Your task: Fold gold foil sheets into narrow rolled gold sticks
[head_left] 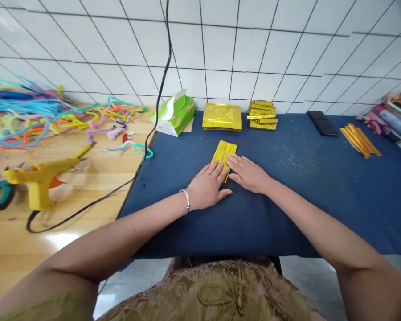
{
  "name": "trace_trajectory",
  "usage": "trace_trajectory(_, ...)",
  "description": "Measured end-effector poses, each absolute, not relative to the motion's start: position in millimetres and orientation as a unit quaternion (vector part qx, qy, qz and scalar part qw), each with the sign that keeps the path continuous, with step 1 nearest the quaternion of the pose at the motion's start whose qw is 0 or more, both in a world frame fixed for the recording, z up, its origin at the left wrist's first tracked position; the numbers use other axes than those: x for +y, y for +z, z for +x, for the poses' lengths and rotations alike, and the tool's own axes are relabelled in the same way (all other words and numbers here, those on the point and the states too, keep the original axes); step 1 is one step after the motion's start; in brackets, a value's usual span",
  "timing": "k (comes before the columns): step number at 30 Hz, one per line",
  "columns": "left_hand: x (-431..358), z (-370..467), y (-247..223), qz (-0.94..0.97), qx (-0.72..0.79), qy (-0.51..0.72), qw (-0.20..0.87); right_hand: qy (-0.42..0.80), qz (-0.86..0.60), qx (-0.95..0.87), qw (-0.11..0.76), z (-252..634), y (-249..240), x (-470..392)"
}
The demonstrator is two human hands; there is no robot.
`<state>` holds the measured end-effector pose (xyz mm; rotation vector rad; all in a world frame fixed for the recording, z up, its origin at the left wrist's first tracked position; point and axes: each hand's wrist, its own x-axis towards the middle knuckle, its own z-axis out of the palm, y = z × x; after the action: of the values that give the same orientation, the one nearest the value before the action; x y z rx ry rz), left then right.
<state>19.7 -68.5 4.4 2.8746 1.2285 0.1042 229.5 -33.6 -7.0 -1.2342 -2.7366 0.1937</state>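
A folded sheet of gold foil paper [224, 149] lies on the blue cloth, with a seam down its middle. My left hand [209, 183] rests flat over its lower left part, fingers stretched out. From the right, my right hand [249, 173] presses flat on the sheet's right side, its fingers extended too. The lower part of the sheet is mostly hidden under my hands. Behind it sit a flat stack of gold foil sheets [222, 117] and a pile of narrow folded gold strips [262, 116].
A green tissue box [183, 115] and a black phone [322, 123] stand near the tiled wall. Orange-gold strips [360, 140] and books [399, 120] are at right. On the wooden table lie a yellow glue gun [42, 180], its black cord [160, 93] and tangled pipe cleaners [50, 122].
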Motion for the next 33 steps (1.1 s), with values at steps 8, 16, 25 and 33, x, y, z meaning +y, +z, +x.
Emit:
trace_trajectory(8, -70.5, 19.6, 3.8, 0.919, 0.393, 0.041, -0.001, 0.046, -0.445, -0.892, 0.068, 234.5, -3.0, 10.1)
trace_trajectory(16, -67.1, 19.3, 2.3, 0.920, 0.386, 0.065, 0.016, 0.057, -0.385, -0.917, 0.087, 208.0, -5.1, 28.0)
trace_trajectory(25, -102.8, -3.7, 12.7, 0.932, 0.360, 0.023, 0.044, 0.053, -0.392, -0.915, 0.080, 208.9, -13.1, 30.0)
trace_trajectory(33, -86.1, -1.3, 41.0, 0.938, 0.333, 0.076, 0.055, 0.061, -0.393, -0.914, 0.080, 207.2, -12.9, 30.2)
